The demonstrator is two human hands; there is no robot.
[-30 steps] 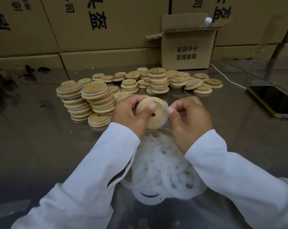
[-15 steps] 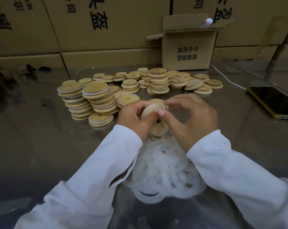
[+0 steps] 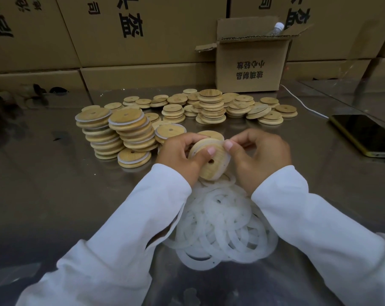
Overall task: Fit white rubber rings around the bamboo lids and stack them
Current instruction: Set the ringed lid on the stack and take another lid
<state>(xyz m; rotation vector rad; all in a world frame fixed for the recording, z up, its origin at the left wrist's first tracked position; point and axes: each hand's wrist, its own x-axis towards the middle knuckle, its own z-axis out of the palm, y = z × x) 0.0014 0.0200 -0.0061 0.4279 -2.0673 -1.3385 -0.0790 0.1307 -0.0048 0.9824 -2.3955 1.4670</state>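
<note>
— Where is the lid that's being worked on?

— The round bamboo lid with a small centre hole (image 3: 211, 167) is held on edge and tilted, just above the shiny grey metal desk (image 3: 54, 195). It sits between the two hands. The left hand (image 3: 176, 153) grips its left side with the thumb laid across the face. The right hand (image 3: 262, 155) pinches the upper right rim.

— And the fingers?

— The fingers (image 3: 207, 151) of both hands are curled and clamped on that one lid. The two thumb tips are almost touching near the top edge.

— How does the lid look?

— It's pale, grained wood. A thin white rubber ring (image 3: 193, 147) shows along its upper left edge. The hands cover the rest, so I cannot tell whether the ring is seated all the way round.

— What lies near it?

— A heap of loose white rubber rings (image 3: 222, 228) lies directly below, between the white sleeves. To the left are two tall leaning stacks of ringed bamboo lids (image 3: 120, 131). Low piles of bare bamboo lids (image 3: 211, 104) lie farther back.
</note>
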